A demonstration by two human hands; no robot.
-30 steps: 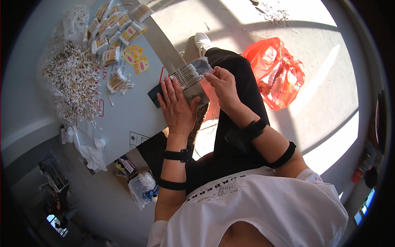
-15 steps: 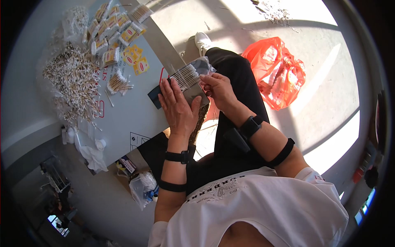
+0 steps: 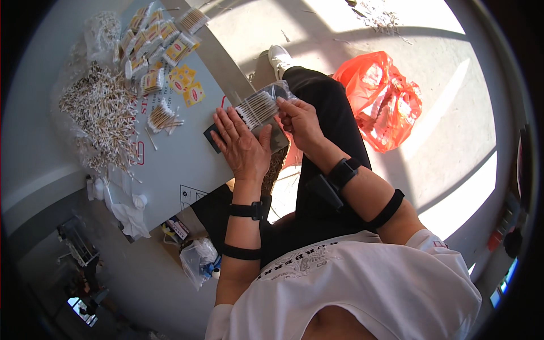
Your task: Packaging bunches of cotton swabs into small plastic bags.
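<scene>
A row of cotton swabs [image 3: 256, 109] lies side by side at the table corner, partly inside a clear plastic bag [image 3: 279, 89]. My right hand [image 3: 300, 123] is closed, with thumb and fingertips pinching the bag's edge at the near right of the swabs. Flat beside the row rests my left hand [image 3: 245, 148], fingers stretched out over a dark, flat plate [image 3: 213, 139]. Its fingertips reach close to the swab ends; whether they touch is hard to see. The palm hides part of the plate.
Loose swabs [image 3: 102, 113] form a big heap on the grey table [image 3: 175, 161]. Packed swab bags [image 3: 150, 42] lie behind, near yellow cards [image 3: 194, 94] and a small swab bundle [image 3: 163, 117]. A red plastic bag [image 3: 377, 102] stands on the floor beyond my leg.
My left hand has slid slightly left on the plate. The clear bag's far end has shifted a little, with my right hand still pinching its edge.
</scene>
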